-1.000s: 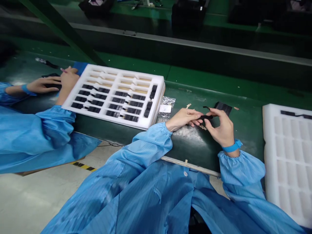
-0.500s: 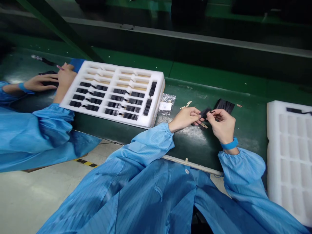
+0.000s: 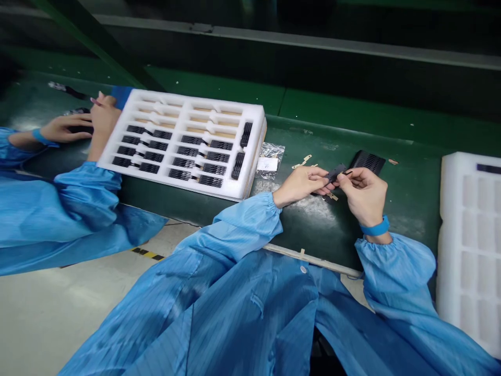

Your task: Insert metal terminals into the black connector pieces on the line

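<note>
My left hand (image 3: 303,183) grips a small flat black part (image 3: 335,172) between thumb and fingers, just above the bench. Close against its right end, my right hand (image 3: 366,194) pinches a thin dark piece (image 3: 348,173); whether the two pieces are joined I cannot tell. Behind my right hand lies a black slotted block (image 3: 368,161), partly covered by the fingers. Small brass-coloured strips (image 3: 303,161) lie beyond my left hand, and another brass-coloured strip (image 3: 333,197) shows below the fingers.
A white foam tray (image 3: 256,117) with rows of black slotted parts stands to the left, beside a clear bag (image 3: 278,152) with a white label. Another foam tray (image 3: 450,209) is at the right. A co-worker's hands (image 3: 104,122) work at far left on the green bench (image 3: 410,193).
The view has shifted slightly. The black part in my left hand is turned more into sight, its far end tilted up. Both hands keep their pinch.
</note>
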The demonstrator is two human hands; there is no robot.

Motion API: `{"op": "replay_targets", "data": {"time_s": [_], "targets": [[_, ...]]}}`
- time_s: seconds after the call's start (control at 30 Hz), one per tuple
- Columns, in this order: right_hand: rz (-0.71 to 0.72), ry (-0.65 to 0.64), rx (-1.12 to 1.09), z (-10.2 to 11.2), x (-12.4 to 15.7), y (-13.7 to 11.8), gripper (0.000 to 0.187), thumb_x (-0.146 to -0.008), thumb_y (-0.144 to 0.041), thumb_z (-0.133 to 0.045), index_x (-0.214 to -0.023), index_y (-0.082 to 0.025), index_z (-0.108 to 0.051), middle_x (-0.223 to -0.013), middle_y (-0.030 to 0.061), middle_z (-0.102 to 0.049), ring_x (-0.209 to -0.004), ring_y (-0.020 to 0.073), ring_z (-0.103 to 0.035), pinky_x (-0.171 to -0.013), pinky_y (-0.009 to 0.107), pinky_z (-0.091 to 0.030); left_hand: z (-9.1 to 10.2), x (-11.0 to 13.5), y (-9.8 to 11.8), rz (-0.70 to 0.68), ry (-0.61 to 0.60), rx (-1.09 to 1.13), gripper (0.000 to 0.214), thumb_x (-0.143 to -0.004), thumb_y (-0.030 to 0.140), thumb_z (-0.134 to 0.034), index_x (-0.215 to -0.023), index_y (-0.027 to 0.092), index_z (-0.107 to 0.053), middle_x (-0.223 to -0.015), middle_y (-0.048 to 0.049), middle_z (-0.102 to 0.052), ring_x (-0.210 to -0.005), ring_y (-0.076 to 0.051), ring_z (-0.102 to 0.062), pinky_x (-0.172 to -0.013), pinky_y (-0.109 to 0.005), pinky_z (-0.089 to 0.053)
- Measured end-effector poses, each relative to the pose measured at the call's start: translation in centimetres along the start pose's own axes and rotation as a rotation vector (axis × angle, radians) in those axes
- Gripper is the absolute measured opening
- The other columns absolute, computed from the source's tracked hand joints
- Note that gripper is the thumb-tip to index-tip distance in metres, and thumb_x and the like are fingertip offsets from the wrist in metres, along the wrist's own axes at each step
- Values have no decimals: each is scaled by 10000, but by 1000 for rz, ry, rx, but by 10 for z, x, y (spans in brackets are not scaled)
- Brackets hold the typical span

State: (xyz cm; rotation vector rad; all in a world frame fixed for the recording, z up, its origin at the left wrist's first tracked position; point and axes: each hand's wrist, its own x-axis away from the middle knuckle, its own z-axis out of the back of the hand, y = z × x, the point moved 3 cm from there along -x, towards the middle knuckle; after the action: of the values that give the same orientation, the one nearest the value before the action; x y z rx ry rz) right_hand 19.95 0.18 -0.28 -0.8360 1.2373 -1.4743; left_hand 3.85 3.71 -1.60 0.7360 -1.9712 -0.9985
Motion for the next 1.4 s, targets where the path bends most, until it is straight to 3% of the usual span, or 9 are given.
{"op": "replay_targets", "data": {"time_s": [0.47,0.8,1.0,1.4], "targets": [[-16,-12,-2,-2,0,0,169,-758,-295,-785,-782,-208,-642,-729,15,-686,-666,182,-687,-659,327,-598,0,2,1,8,-2,-10,210,-837,138,-735,-1024,51,-694,-862,-107,-759,-736,-127,-726,-748,-262,-608],[-26,0,-33,-1,0,1,150,-753,-275,-782,-784,-207,-652,-723,14,-682,-651,177,-687,-638,314,-592,-2,5,4,19,4,-1,165,-863,78,-679,-1023,38,-690,-845,-103,-756,-730,-120,-726,-730,-242,-609],[-18,-2,-52,-1,0,0,156,-745,-272,-787,-766,-213,-645,-695,6,-686,-621,178,-695,-616,307,-600,-3,6,4,5,-25,-23,184,-877,140,-695,-1039,52,-696,-860,-100,-758,-740,-116,-727,-729,-226,-610],[-19,-34,-136,2,0,5,351,-773,-506,-812,-817,-210,-630,-686,6,-684,-616,193,-706,-622,337,-615,-6,11,7,-23,-17,-53,177,-900,156,-668,-1051,65,-689,-797,-69,-735,-698,-122,-725,-702,-240,-615]]}}
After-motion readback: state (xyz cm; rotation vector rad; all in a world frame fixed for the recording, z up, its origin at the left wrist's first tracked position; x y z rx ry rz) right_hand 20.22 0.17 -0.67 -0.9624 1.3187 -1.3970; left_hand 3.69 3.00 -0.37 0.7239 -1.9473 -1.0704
